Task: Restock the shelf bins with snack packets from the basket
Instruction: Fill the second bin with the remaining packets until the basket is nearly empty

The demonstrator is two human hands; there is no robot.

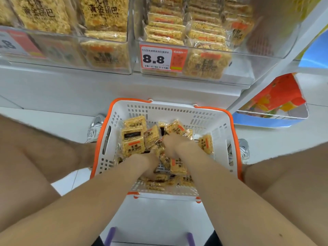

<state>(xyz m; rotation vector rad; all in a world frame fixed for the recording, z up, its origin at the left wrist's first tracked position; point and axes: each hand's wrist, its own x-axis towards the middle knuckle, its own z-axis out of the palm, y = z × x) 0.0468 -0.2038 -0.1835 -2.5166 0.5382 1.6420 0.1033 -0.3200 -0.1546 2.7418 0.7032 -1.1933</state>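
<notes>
Above the basket, the white shelf unit point(53, 86) is seen across the frame, and on it two clear plastic shelf bins are lined up: the left bin point(71, 55) and the right bin point(248, 68), both well stocked with yellow rice-crisp snack packets. Now the white perforated plastic basket with an orange rim point(204, 114) is found on the pale floor, set between the person's bent knees. To the right of the basket, an orange and blue printed bag point(276, 100) is propped by the shelf. Inside the basket, a loose heap of small yellow snack packets point(133, 139) is spread over the bottom. Both hands are plunged into that heap: the left hand point(150, 167) is buried near the basket's middle, its fingers hidden, so its grip cannot be told; the right hand point(170, 144) is bent down just beyond it, and whether a packet is clasped cannot be told either. A red-and-white price label point(156, 58) reading 8.8 is fixed to the right bin.
</notes>
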